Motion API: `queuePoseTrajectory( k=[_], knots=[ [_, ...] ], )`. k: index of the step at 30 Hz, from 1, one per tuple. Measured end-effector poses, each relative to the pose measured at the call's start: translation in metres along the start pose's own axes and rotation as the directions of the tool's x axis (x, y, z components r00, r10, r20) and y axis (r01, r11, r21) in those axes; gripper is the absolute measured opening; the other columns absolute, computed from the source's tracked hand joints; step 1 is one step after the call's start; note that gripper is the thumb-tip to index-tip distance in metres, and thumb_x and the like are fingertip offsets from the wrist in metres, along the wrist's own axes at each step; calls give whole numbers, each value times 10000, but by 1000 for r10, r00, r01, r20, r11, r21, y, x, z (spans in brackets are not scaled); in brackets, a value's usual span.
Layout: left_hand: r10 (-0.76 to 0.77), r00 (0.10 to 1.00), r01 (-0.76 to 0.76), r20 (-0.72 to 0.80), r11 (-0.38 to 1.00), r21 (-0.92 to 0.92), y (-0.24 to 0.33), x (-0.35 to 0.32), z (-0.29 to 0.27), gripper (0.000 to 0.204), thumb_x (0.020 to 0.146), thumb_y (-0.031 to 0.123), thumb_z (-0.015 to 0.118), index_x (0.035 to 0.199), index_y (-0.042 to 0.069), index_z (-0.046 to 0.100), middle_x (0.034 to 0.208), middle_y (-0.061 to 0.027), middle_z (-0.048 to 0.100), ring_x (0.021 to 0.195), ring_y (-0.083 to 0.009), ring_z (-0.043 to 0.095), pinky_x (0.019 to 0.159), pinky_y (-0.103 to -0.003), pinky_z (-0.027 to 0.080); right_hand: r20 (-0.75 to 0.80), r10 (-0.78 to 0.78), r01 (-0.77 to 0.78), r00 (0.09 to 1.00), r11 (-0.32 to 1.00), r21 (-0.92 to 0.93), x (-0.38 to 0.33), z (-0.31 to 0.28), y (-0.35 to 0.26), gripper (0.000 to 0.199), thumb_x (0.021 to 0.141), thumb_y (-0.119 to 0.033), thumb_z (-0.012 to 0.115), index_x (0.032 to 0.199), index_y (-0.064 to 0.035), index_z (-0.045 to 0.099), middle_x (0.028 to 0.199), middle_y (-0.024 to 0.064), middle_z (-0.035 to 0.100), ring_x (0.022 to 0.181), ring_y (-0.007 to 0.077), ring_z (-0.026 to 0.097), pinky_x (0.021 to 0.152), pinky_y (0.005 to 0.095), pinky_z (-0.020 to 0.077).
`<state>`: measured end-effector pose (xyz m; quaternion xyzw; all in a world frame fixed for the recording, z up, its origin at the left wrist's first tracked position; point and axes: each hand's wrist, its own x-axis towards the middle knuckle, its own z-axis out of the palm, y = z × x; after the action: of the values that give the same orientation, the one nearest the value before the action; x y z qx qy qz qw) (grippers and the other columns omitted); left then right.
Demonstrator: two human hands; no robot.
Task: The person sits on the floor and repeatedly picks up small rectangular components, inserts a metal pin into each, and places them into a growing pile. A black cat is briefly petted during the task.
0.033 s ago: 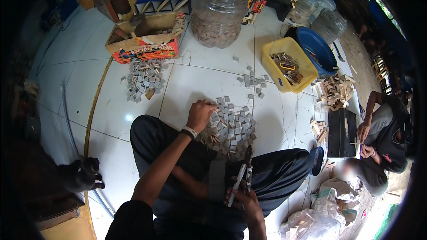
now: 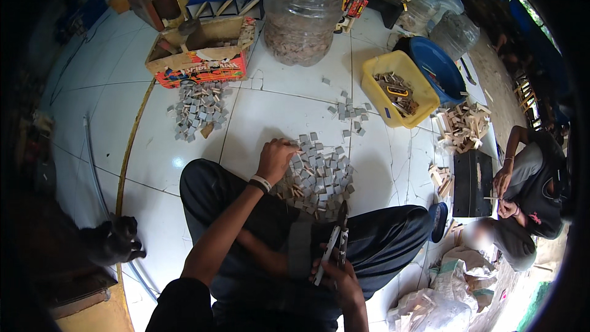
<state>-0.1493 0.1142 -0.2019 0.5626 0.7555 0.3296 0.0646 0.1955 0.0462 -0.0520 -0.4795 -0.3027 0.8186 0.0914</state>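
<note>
My left hand point(image 2: 275, 158) reaches to the upper left edge of a pile of small grey-faced square pieces point(image 2: 321, 175) with pale wooden edges. Its fingers are pinched together there, and what they hold is too small to make out. In my lap, my right hand point(image 2: 343, 283) is closed around a pair of pliers-like cutters point(image 2: 332, 251) with two long, dark-and-white patterned handles. The dark tip of the tool points up toward the near side of the pile. My crossed legs in dark trousers point(image 2: 212, 190) frame the pile.
Another grey heap point(image 2: 200, 110) lies near a cardboard box point(image 2: 200, 67). Beyond are a clear plastic container point(image 2: 301, 24), a yellow basin point(image 2: 393, 110) and a blue tub point(image 2: 437, 67). A black cat point(image 2: 117, 240) sits at left. At right, a co-worker point(image 2: 534, 190) handles a small stick.
</note>
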Motion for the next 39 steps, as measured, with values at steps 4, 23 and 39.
queuePoseTrajectory(
  k=[4,23,39],
  knots=[
    [-5,999,6,33,1000,-21,-2,-3,-3,171,887,95,701,1034,110,787,1035,-101,711,995,-333,648,879,-462,510,34,18,-18,999,1000,23,6,3,-1,543,1031,-142,593,1526,0,419,1068,146,688,986,241,695,853,394,592],
    [-399,864,500,-306,752,430,-163,-25,-142,291,797,291,807,943,70,685,968,-145,704,933,-365,715,814,-503,588,21,7,-9,1000,994,112,9,6,2,554,974,-98,601,1494,20,451,1069,166,703,1002,257,697,879,384,556],
    [-452,846,523,-282,608,597,-115,-152,-223,287,934,366,722,828,98,727,803,-210,717,776,-420,723,679,-524,582,-5,-5,6,1000,994,109,7,11,-1,656,912,-158,630,1493,57,417,1031,173,702,955,257,714,847,357,573]
  ],
)
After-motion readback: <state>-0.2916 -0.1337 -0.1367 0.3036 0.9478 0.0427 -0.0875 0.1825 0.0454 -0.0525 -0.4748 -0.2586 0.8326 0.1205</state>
